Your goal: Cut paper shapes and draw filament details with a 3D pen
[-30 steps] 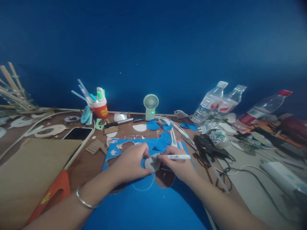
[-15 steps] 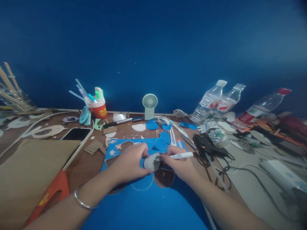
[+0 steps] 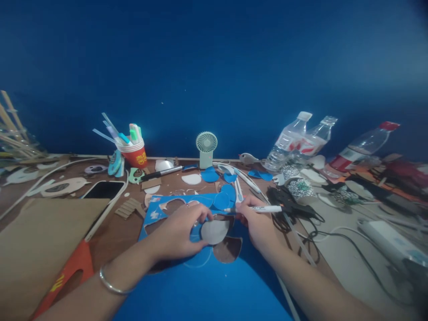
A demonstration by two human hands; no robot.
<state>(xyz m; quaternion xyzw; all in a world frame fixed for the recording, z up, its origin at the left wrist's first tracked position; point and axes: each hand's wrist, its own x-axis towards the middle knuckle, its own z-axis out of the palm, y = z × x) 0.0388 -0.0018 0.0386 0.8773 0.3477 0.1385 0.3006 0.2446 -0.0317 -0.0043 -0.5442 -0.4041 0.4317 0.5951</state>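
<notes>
Between the thumb and fingers of my left hand [image 3: 182, 229] is a pale grey rounded cutout [image 3: 215, 231], held over the blue sheet [image 3: 200, 290]. My right hand [image 3: 256, 220] is closed around a white acrylic marker [image 3: 267, 208]; its tip points left, a little above the cutout and apart from it. Beneath both hands, the sheet has several cut-out openings, one of them a round hole [image 3: 228, 249] just below the cutout. A thin pale curved outline is drawn on the sheet near the left thumb.
Behind the sheet stand a small fan [image 3: 206, 145] and a red paper cup [image 3: 134, 155] of markers. Plastic bottles [image 3: 287, 138] and a black glue gun [image 3: 287, 203] with cords lie right. A phone [image 3: 104, 189] and brown cardboard [image 3: 50, 240] are left.
My right hand has moved the marker away from the grey cutout, up and to the right. My left hand keeps the cutout, and more of its face now shows.
</notes>
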